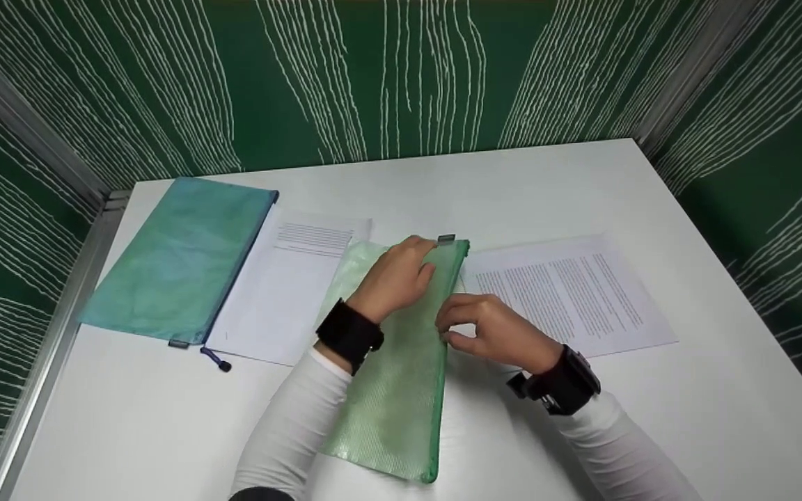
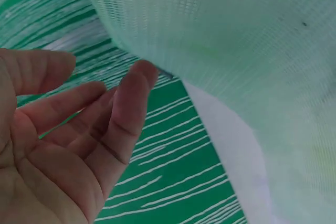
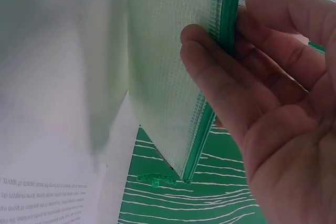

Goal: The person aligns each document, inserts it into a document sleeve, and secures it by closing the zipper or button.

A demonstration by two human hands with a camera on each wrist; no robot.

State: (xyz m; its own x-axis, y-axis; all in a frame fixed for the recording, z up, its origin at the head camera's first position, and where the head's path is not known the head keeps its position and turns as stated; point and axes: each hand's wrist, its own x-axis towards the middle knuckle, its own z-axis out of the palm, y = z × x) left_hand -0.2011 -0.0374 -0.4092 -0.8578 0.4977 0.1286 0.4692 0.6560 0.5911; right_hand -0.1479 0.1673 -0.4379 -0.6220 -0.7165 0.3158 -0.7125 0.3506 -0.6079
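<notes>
Lying lengthwise near the middle of the white table [image 1: 686, 209], the light green mesh zipper pouch [image 1: 401, 390] sits under both hands. The left hand [image 1: 395, 278] rests on its far end with fingers straight and held loosely together, their tips near the grey zipper pull [image 1: 446, 239]. The right hand [image 1: 495, 330] meets the pouch's right edge, its fingers curled and pinching the green zipper strip [image 3: 230, 19], thumb on one side and fingertips on the other in the right wrist view. A printed sheet [image 1: 575, 292] lies just right of the pouch, partly under that hand. Another sheet [image 1: 282, 285] lies to the left, overlapped by a teal zipper pouch [image 1: 178, 257] with a dark pull cord [image 1: 216, 360]
</notes>
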